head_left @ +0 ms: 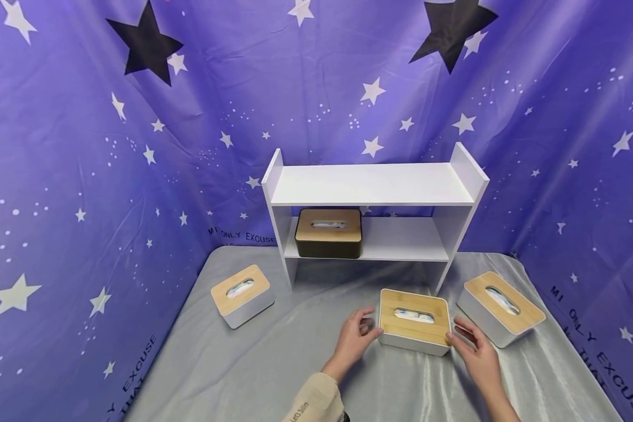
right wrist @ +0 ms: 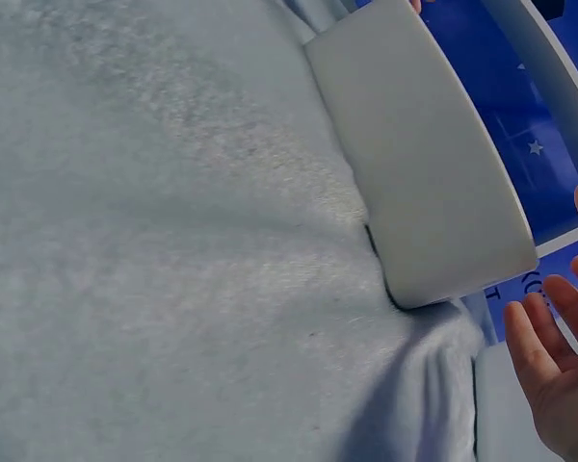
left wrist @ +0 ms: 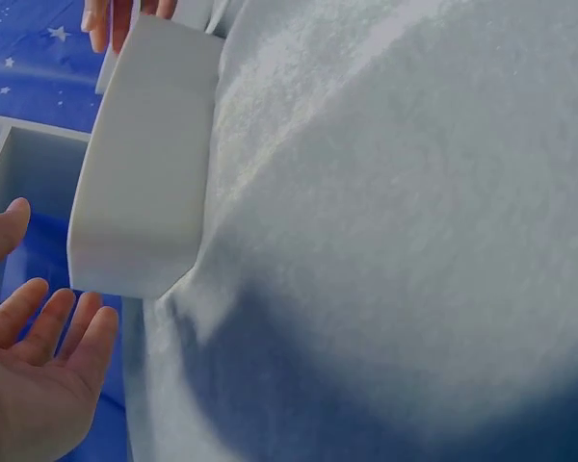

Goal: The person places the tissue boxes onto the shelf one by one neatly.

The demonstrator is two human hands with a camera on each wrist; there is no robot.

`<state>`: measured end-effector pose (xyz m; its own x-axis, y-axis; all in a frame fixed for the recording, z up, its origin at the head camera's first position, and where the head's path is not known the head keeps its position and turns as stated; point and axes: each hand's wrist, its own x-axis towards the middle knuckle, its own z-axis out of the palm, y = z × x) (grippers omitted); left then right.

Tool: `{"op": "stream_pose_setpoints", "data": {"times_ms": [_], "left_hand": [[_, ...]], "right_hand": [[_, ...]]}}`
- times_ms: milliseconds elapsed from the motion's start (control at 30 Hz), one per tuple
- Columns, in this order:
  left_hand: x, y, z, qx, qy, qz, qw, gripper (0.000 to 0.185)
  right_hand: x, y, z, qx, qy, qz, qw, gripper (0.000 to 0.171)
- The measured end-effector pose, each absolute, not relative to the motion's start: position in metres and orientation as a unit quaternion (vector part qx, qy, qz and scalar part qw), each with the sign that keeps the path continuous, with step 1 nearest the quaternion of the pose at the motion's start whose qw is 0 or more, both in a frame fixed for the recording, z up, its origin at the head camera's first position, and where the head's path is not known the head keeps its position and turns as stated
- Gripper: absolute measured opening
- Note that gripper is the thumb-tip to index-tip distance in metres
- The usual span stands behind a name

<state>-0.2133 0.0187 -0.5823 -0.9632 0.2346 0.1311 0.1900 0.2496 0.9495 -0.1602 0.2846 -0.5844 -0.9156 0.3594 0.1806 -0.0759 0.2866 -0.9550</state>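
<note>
A tissue box with a bamboo lid and white sides rests on the grey cloth in front of the shelf's right end. My left hand is at its left side, thumb close to the near corner. At its right side is my right hand, with the thumb near the other corner. In the left wrist view the left fingers are spread and loosely bent just off the box's white end. The right wrist view shows the right fingers likewise relaxed beside the opposite end. Neither hand grips the box.
A white two-tier shelf stands at the back, a dark tissue box on its lower board. Other white-sided tissue boxes lie on the grey cloth, one at left and one at right. Purple star-patterned curtains surround the surface.
</note>
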Motion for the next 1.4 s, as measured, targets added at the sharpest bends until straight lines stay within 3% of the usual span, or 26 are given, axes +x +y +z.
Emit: {"op": "stream_pose_setpoints", "data": {"times_ms": [767, 1067, 1400], "left_hand": [[-0.208, 0.034, -0.601, 0.116, 0.788, 0.604, 0.037, 0.054], [-0.206, 0.04, -0.6, 0.118, 0.786, 0.604, 0.063, 0.062], [-0.207, 0.042, -0.6, 0.104, 0.777, 0.62, 0.04, 0.049]], "right_hand": [[-0.146, 0.277, -0.603, -0.099, -0.803, 0.577, 0.115, 0.064], [-0.147, 0.274, -0.599, -0.095, -0.805, 0.571, 0.132, 0.06], [-0.147, 0.271, -0.595, -0.134, -0.825, 0.539, 0.104, 0.059]]}}
